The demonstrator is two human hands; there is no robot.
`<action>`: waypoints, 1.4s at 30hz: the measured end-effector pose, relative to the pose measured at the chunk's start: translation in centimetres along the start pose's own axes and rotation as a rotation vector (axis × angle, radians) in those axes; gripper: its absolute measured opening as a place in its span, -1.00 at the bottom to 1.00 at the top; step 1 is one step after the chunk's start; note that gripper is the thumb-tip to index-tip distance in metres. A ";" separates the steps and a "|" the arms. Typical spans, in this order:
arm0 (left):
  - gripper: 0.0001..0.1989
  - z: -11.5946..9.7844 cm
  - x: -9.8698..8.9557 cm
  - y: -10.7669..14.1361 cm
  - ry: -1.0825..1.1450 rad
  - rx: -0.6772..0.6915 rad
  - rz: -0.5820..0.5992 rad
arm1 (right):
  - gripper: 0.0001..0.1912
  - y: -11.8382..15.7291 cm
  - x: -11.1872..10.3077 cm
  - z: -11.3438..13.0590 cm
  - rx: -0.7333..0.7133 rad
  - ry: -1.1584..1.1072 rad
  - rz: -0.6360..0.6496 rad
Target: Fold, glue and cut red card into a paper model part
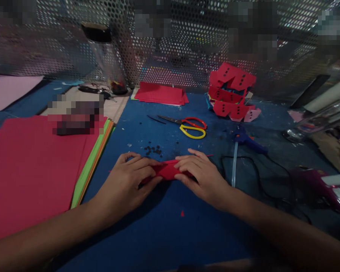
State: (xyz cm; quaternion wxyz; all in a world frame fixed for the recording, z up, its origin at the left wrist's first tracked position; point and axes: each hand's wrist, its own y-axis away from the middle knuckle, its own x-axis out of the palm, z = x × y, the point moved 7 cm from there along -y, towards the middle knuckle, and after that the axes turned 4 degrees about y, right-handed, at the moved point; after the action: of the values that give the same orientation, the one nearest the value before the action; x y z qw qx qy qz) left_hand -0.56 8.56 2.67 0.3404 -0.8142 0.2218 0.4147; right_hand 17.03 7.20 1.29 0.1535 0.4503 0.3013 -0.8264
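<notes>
A folded piece of red paper (167, 170) lies low over the blue tabletop, its middle showing between my hands. My left hand (133, 173) grips its left end, fingers on top and thumb along the near edge. At the right end, my right hand (198, 172) pinches the paper the same way, with one finger lifted. Both palms cover the paper's ends. Just beyond my left hand are several tiny black paper bits (153, 149). Scissors (184, 122) with one red and one yellow handle lie farther off, blades pointing left.
Large red sheets (39, 170) over green and orange ones lie left. Smaller red pieces (161, 93) and cut red shapes with black dots (232, 92) sit at the back, before a perforated metal screen (170, 49). A blue glue gun (248, 139) with its black cord lies right.
</notes>
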 end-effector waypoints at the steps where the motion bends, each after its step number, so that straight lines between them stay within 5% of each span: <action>1: -0.79 0.0 0.0 0.0 -0.003 0.002 -0.001 | -0.88 0.0 0.0 -0.1 0.008 0.000 -0.006; 21: -0.88 -0.4 0.2 0.1 -0.096 0.025 0.014 | -0.91 -0.3 0.0 -0.6 0.086 -0.030 -0.004; 26: -0.63 -1.2 0.4 0.9 -0.192 0.084 0.059 | -0.89 -0.4 0.2 -0.6 0.078 -0.018 0.029; 30: -0.64 -2.1 0.9 1.7 -0.285 0.209 0.091 | -0.89 -0.5 0.1 -0.5 0.086 -0.019 0.038; 42: -0.58 -2.2 1.5 2.0 -0.311 0.200 0.145 | -0.86 -0.6 0.0 -0.4 0.094 0.013 0.058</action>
State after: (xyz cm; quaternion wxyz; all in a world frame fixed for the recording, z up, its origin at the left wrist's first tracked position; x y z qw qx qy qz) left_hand 0.10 5.50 1.62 0.4189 -0.6844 0.2646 0.5348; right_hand 16.96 7.89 1.31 0.1542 0.4707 0.2497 -0.8320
